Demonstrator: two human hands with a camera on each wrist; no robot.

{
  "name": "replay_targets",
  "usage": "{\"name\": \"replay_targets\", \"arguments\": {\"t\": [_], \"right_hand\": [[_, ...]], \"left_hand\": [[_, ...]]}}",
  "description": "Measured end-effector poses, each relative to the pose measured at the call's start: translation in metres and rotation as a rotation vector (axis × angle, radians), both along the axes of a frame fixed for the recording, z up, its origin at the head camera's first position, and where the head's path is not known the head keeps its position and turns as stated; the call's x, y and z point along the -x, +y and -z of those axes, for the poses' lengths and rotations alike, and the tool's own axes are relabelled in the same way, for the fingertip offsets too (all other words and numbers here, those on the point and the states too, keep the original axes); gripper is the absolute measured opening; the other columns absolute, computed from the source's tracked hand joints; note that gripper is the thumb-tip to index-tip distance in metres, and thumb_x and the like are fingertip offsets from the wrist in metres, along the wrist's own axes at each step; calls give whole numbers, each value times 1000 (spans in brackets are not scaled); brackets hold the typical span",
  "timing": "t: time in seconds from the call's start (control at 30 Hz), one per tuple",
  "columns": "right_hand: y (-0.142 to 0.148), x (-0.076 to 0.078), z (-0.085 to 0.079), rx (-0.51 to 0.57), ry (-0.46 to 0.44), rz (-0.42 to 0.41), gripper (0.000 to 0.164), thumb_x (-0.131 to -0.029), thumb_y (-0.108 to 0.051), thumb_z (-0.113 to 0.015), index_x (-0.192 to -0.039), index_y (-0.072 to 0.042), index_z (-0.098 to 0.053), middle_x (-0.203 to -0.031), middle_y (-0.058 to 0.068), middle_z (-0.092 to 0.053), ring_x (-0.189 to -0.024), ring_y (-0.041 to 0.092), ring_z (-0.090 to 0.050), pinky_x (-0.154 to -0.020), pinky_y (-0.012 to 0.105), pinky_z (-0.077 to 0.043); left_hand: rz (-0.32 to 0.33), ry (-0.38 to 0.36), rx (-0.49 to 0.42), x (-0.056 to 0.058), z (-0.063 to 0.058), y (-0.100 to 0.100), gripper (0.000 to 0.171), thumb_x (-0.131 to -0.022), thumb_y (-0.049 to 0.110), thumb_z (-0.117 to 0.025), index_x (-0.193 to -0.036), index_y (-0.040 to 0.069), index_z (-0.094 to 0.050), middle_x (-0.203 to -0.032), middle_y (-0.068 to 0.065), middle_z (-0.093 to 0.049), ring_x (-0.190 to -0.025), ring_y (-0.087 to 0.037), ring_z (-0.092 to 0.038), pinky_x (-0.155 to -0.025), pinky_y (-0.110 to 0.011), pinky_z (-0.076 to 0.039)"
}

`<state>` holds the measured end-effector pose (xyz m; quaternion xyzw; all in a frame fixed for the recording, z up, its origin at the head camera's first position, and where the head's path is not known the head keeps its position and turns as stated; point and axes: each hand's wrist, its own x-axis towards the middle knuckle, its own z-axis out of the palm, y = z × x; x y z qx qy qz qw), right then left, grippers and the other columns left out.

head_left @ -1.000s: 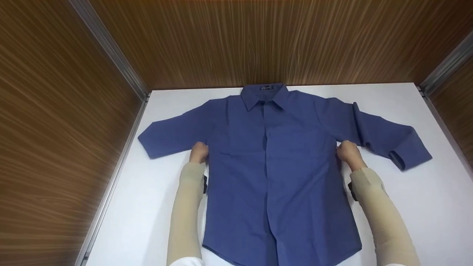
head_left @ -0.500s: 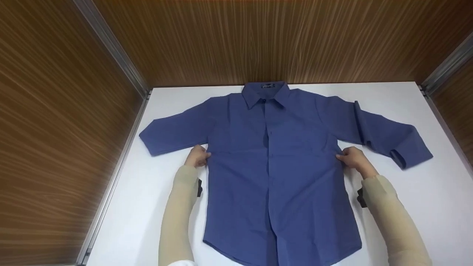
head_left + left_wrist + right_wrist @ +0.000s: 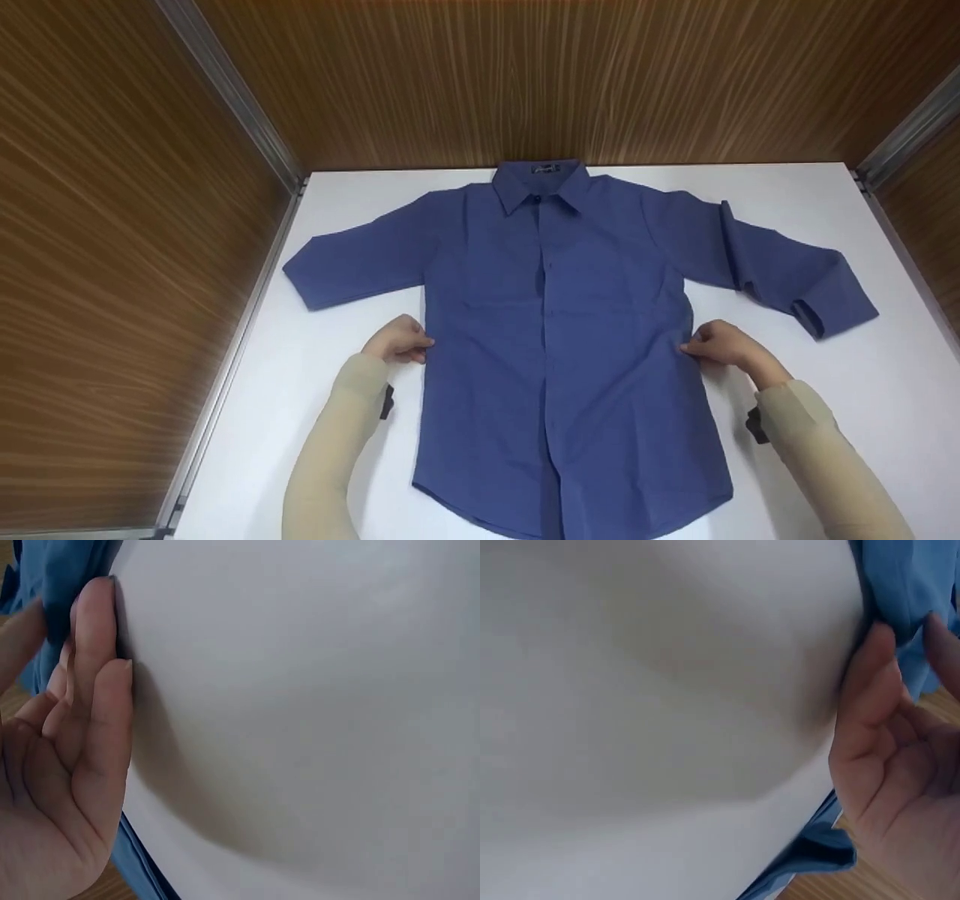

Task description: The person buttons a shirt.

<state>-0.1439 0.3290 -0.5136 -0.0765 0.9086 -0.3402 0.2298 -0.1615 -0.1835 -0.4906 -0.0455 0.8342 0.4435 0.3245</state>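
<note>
A blue button-up shirt (image 3: 487,360) lies face up on the white table, its collar at the far edge and both sleeves out to the sides. At its left side edge, below the sleeve, my left hand (image 3: 400,340) pinches the cloth between thumb and fingers; the left wrist view shows the fabric (image 3: 67,585) between them. Opposite, my right hand (image 3: 724,345) pinches the right side edge at about the same height. In the right wrist view the cloth (image 3: 900,585) runs between thumb and forefinger. The right sleeve (image 3: 787,270) is creased and folded near its cuff.
The white table (image 3: 247,420) fills the space under the shirt. A brown wood-grain panel (image 3: 450,82) stands behind it, another panel (image 3: 97,262) to the left, with metal rails (image 3: 225,82) at the corners.
Both hands have slid down the shirt's sides toward me, from the armpits to lower on the body. Fingers first curled at the edges now show as pinching. The shirt itself has hardly moved.
</note>
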Motion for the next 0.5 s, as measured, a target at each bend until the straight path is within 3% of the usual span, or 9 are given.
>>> {"name": "replay_targets", "arguments": {"t": [0.07, 0.13, 0.3, 0.4, 0.5], "right_hand": [[-2, -3, 1, -11, 42, 2, 23, -81, -12, -60, -62, -1, -55, -56, -4, -44, -51, 11, -39, -49, 27, -33], [-3, -5, 3, -48, 85, 11, 20, -79, -8, -59, -62, 0, -54, -58, -2, -45, -52, 12, -40, -50, 27, -34], [-5, -9, 8, -125, 171, 48, 20, -78, -8, -59, -60, -1, -52, -58, 1, -48, -53, 15, -42, -51, 29, -35], [-3, -12, 7, -117, 154, 59, 23, -79, -14, -61, -61, -1, -55, -57, 0, -48, -52, 15, -42, -50, 29, -35], [0, -21, 3, -79, 57, 43, 27, -80, -22, -63, -61, -3, -56, -54, -4, -46, -50, 12, -41, -48, 28, -35]], "left_hand": [[-11, 17, 15, 0, 3, 1, 27, -84, 4, -56, -59, 7, -46, -51, -4, -54, -47, -11, -56, -45, -21, -40], [-44, 40, 26, 3, 15, -3, 28, -85, 4, -54, -59, 9, -45, -52, -4, -53, -47, -11, -56, -44, -20, -39], [-150, 21, 39, 5, 25, -8, 21, -87, 6, -52, -66, 6, -49, -54, -3, -51, -46, -11, -52, -44, -21, -39], [-133, -10, 31, 2, 26, -11, 21, -84, 13, -58, -67, 6, -49, -53, -3, -52, -46, -10, -52, -44, -21, -40], [-35, -57, 42, -7, 23, -15, 25, -79, 20, -66, -63, 8, -52, -53, -4, -56, -46, -10, -54, -43, -20, -40]]}}
